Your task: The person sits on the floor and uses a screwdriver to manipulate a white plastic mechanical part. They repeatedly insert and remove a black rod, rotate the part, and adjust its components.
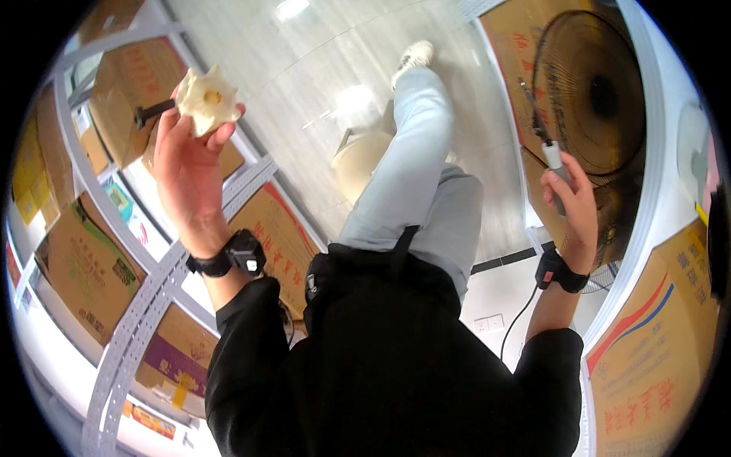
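Clearly, Both Hands Full: Cream Lobed Piece at Left, Grey-Handled Tool at Right

The left hand (186,164) is raised toward the upper left, its fingertips pinching the lower edge of the cream lobed piece (207,100). A dark rod (154,112) sticks out to the left beside those fingers; whether it is fixed to the piece, I cannot tell.

Well apart from it, the right hand (575,202) has its fingers curled around the grey-handled tool (562,180). Above the grip sits a white collar (551,154), and a thin dark part runs on up and to the left, too small to make out fully.

Beyond that tool is a round black fan grille (604,97), in front of brown cardboard. Each wrist wears a black strapped device, one at the left (244,253) and one at the right (561,273). Cardboard boxes fill a grey perforated rack (160,286) beside the left arm. Between the hands, a leg in pale blue trousers (403,167) reaches across the shiny floor (320,76).
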Tool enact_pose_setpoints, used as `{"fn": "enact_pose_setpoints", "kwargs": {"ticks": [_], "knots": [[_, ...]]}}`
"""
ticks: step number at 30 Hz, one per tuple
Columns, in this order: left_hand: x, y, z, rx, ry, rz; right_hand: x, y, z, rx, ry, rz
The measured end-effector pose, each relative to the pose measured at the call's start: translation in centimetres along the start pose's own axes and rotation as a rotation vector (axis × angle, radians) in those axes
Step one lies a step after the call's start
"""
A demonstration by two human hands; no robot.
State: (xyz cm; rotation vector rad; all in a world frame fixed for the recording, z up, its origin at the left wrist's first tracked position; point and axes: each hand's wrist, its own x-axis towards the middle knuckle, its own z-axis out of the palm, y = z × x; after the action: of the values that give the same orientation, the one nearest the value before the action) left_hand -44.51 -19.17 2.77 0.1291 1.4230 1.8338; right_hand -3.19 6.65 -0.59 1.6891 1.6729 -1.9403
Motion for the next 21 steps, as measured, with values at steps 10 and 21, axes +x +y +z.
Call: {"fn": "enact_pose_setpoints", "kwargs": {"ticks": [10,21], "knots": [[7.8,0.0,-11.3,-0.141,0.132,0.029,8.3,-11.4,12.1,-0.103,-0.134,0.046],[17.7,3.7,-21.4,-0.135,0.288,-0.102,22.9,-19.5,28.8,-0.138,-0.379,0.168]]}}
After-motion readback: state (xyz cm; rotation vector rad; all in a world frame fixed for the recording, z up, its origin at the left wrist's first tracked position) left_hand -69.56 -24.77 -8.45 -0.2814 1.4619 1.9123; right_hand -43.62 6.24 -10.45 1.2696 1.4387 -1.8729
